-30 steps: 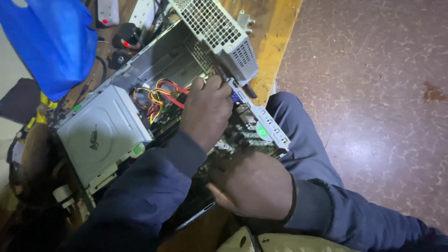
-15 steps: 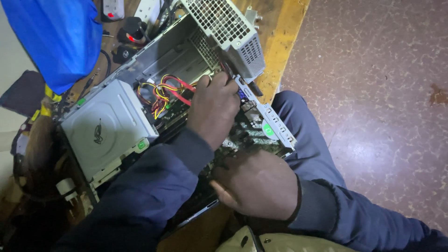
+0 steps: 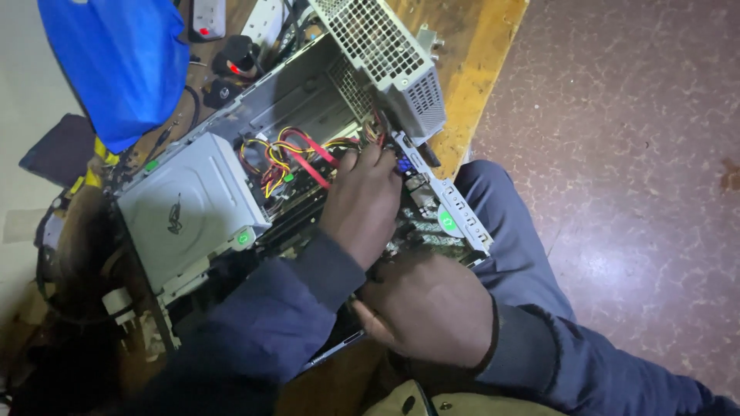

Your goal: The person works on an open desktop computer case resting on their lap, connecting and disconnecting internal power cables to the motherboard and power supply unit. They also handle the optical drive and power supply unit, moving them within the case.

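The left hand (image 3: 362,208) reached into the open computer case (image 3: 254,108), its fingers (image 3: 368,158) curled together at the bunch of red and yellow cables (image 3: 297,154) just below the power supply (image 3: 385,58); whether they pinched a cable could not be told, since the fingertips were hidden among the wires. The right hand (image 3: 428,308) lay at 5 o'clock from the left, at the case's near edge, its back to the camera and its fingers tucked out of sight, so their state could not be told. The motherboard (image 3: 420,223) showed between the two hands, toward 3 o'clock of the left. The grey optical drive (image 3: 185,212) sat at 9 o'clock from the left hand, inside the case. The perforated power supply rose at 12 o'clock, tilted up over the case's far end. The case rested on a wooden worktop (image 3: 470,69), its bare edge at 1 o'clock. A blue bag (image 3: 116,62) lay at 10 o'clock, well apart, with a power strip (image 3: 208,15) just beside it. Mottled floor (image 3: 632,154) filled the 3 o'clock side.
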